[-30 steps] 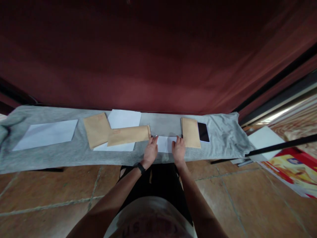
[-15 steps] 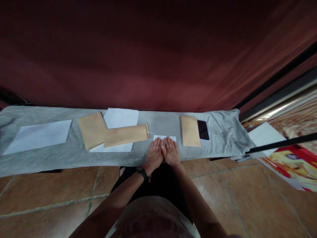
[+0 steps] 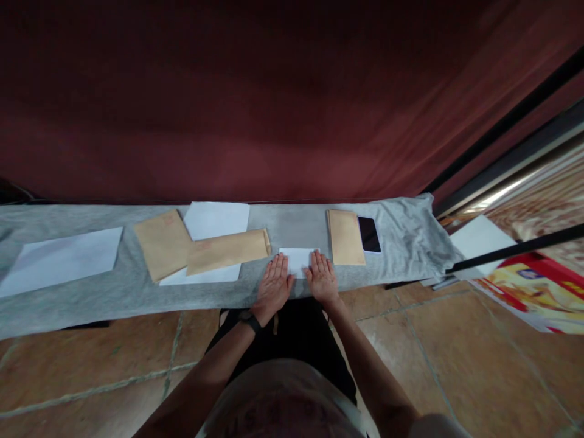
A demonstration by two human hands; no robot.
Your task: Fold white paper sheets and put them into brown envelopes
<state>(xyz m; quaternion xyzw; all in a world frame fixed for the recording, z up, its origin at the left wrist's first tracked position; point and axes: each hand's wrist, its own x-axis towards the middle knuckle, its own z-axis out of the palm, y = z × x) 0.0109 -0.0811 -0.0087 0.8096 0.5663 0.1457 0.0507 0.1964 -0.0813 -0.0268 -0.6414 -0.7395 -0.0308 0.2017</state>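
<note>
A small white sheet of paper (image 3: 298, 261), possibly folded, lies on the grey cloth in front of me. My left hand (image 3: 275, 284) rests flat on its left edge, fingers stretched out and pointing away from me. Over the right edge lies my right hand (image 3: 322, 277), palm down with its fingers straight. The middle of the paper shows between the two thumbs. Just left of the hands is a long brown envelope (image 3: 228, 251) on top of white paper (image 3: 217, 220). Right of them sit brown envelopes (image 3: 347, 238), stacked.
A phone (image 3: 369, 234) lies beside the right-hand envelopes. Farther left are another brown envelope (image 3: 163, 244) and a white sheet (image 3: 64, 258). The grey cloth (image 3: 292, 222) covers a narrow surface before a dark red curtain (image 3: 274, 121). A red printed box (image 3: 538, 292) stands at the right.
My hands have slid apart from the middle, left hand leftward and right hand rightward, uncovering more of the small white paper. The view has shifted slightly.
</note>
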